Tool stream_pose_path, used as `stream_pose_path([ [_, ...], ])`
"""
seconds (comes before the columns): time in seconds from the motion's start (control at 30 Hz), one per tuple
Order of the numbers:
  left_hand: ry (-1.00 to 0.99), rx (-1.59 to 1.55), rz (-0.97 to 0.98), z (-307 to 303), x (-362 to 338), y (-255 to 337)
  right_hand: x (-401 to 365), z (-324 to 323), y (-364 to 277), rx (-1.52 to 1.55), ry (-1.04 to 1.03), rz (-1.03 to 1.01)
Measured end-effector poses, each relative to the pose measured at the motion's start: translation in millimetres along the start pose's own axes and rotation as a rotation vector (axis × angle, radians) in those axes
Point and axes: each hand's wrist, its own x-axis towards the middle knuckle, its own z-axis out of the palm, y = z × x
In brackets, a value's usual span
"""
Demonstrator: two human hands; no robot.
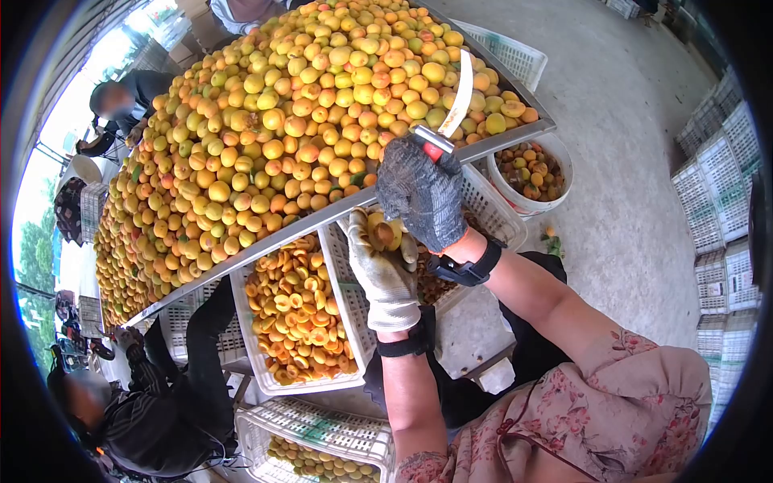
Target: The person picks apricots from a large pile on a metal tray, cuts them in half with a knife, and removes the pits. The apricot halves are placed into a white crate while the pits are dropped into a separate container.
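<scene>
My right hand (423, 193), in a dark grey knit glove, is wrapped round the handle of a knife (461, 95). Its curved blade points up and away, over the edge of the apricot heap (282, 121). Just below it, my left hand (378, 274), in a stained white glove, cups an apricot (385, 234) that looks cut, with its inside showing. Beneath my hands stands a crate (503, 211) of dark pits, partly hidden by them. To the left, a white crate (348, 299) holds many apricot halves (298, 314).
The metal table rim (241, 256) runs diagonally before me. A white bucket (560, 173) of dark, spoiled-looking fruit stands right. Below, another crate (314, 417) holds fruit. Co-workers (153, 410) sit along the left side. Stacked crates (717, 201) line the right.
</scene>
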Motion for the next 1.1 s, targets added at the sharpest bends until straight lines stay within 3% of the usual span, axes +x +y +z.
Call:
stream_pose_path([
  [0.03,0.0,-0.001,0.0,1,0,-1,4,-9,-1,0.125,-0.22,0.048],
  [0.07,0.03,0.021,0.021,2,1,-3,1,-10,-9,-0.214,-0.188,-0.031],
  [0.13,0.062,0.044,0.041,-3,3,-8,-1,-12,-3,-0.239,-0.118,-0.05],
  [0.27,0.027,0.113,0.172,-15,12,-18,-13,1,20,-0.773,0.103,-0.362],
  [0.33,0.053,0.138,0.216,-13,11,-18,-13,3,19,-0.819,0.017,-0.424],
  [0.5,0.106,0.083,0.192,-14,8,-17,-8,-6,8,-0.423,0.007,-0.114],
  [0.57,-0.278,-0.137,0.029,-31,10,-14,6,-27,-3,-0.135,-0.238,0.08],
  [0.6,0.096,-0.047,0.04,-1,3,-8,6,-23,-5,-0.125,-0.275,0.088],
  [0.7,0.186,-0.151,-0.017,7,3,-2,3,0,-9,-0.28,-0.124,0.041],
  [0.73,0.063,-0.096,-0.023,-6,4,-5,3,5,-9,-0.297,-0.056,0.025],
  [0.83,-0.063,-0.04,-0.093,-6,3,0,4,-1,-11,-0.289,-0.018,0.001],
  [0.87,-0.202,-0.007,-0.089,-7,3,5,6,-2,-15,-0.354,-0.006,-0.029],
  [0.97,-0.08,-0.159,-0.102,8,-5,8,10,-3,-25,-0.363,0.003,-0.082],
  [1.03,-0.104,-0.129,-0.046,13,-8,14,11,-3,-29,-0.311,-0.003,-0.079],
  [1.1,-0.393,-0.082,-0.031,2,-3,20,8,3,-30,-0.391,0.033,-0.12],
])
